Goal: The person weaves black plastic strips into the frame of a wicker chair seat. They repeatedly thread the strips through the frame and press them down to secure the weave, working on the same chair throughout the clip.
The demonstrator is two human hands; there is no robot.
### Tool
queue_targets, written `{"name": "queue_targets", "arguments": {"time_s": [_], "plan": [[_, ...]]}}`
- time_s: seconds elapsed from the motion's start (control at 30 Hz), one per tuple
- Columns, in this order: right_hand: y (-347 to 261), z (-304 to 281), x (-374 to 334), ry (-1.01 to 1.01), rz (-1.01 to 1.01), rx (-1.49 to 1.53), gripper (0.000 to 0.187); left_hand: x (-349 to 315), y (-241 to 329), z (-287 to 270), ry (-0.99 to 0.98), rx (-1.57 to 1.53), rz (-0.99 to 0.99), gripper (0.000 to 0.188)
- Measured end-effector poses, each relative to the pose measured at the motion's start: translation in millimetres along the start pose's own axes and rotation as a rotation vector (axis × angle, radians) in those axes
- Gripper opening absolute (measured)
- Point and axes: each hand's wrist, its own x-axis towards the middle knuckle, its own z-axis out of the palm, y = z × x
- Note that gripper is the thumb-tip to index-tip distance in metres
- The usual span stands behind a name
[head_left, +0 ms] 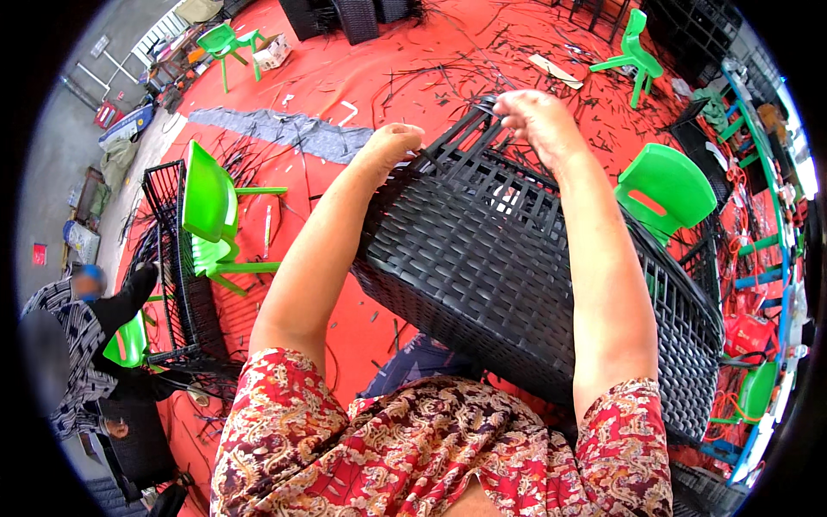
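Observation:
A large black woven wicker furniture piece [465,250] lies tilted across my lap, its close weave facing me and open slats along its far and right parts. At its far left corner is my left hand [392,148], closed, its fingers curled; what they hold is hidden. My right hand [541,122] is above the far edge, thumb and fingers bent together at the end of a black plastic strip [487,105]. Between the hands, several flat strips stand up from the unwoven part of the frame.
Green plastic chairs [211,202] stand left and right; another green chair [663,185] is close beside the wicker. Black strip scraps litter the red floor [345,250]. A grey cloth [284,131] lies ahead. At lower left sits another person [73,362] beside a black frame.

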Motion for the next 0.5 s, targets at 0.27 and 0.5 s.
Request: {"name": "queue_targets", "arguments": {"time_s": [0.27, 0.5], "plan": [[29.0, 78.2, -22.2, -0.25, 0.146, -0.285, 0.02, 2.9, -2.3, 1.1, -0.008, -0.019, 0.052, 0.035], [46.6, 84.3, -17.4, -0.151, 0.129, -0.186, 0.014, 1.3, -3.7, -6.5, 0.155, -0.042, -0.126, 0.018]]}}
